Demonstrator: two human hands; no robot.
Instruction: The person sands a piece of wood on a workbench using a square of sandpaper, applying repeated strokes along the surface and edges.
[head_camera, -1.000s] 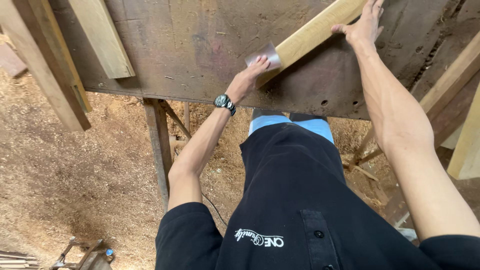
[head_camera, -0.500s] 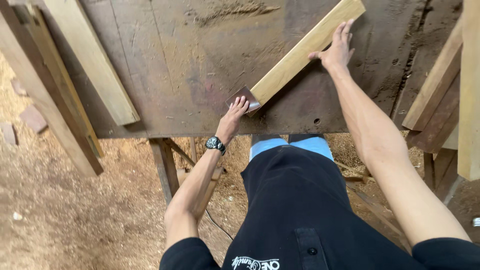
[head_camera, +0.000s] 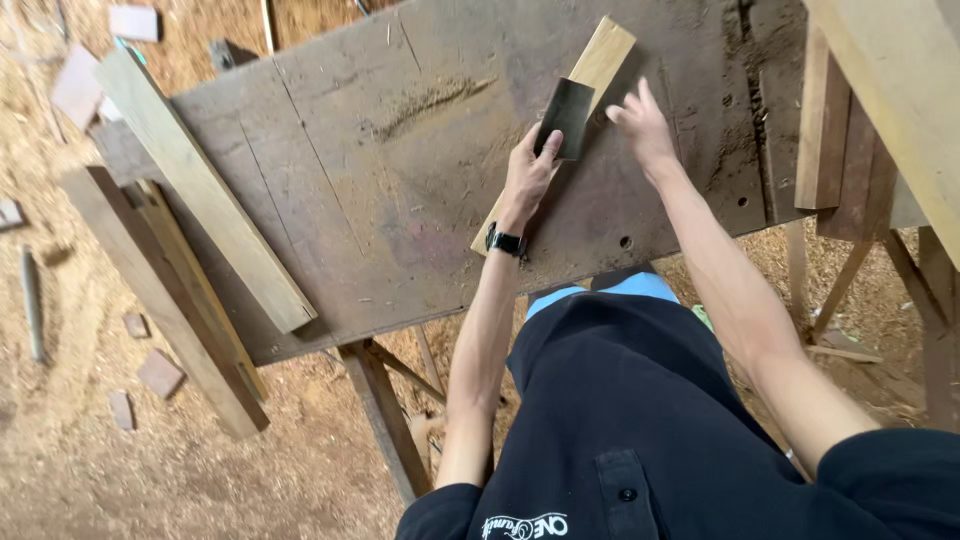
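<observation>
Nearest to me: my black shirt (head_camera: 640, 430), then both forearms reaching out over the counter (head_camera: 330, 200).

Left hand (head_camera: 527, 178), a watch (head_camera: 505, 241) on its wrist: closed on the lower edge of a scraper (head_camera: 567, 118), a thin dark rectangular blade, thumb and fingers pinching it. The blade stands on the strip (head_camera: 575, 110), a pale length of wood lying diagonally across the counter, about a third down from its far end.

Right hand (head_camera: 640, 125): open, fingers spread and slightly blurred, holding nothing. It sits just beside the strip on the right, near the scraper; whether it touches the wood I cannot tell.

Progress, as judged: the strip looks clean and pale along its visible length, but I cannot make out scraped from unscraped areas. Fine dust covers the counter. The stretch from the blade back toward me appears yet to be worked.

Farther out: a plank (head_camera: 200, 190) lies across the counter's left end, darker boards (head_camera: 160, 300) lean below it, and the sawdust floor (head_camera: 80, 440) carries small offcuts.
</observation>
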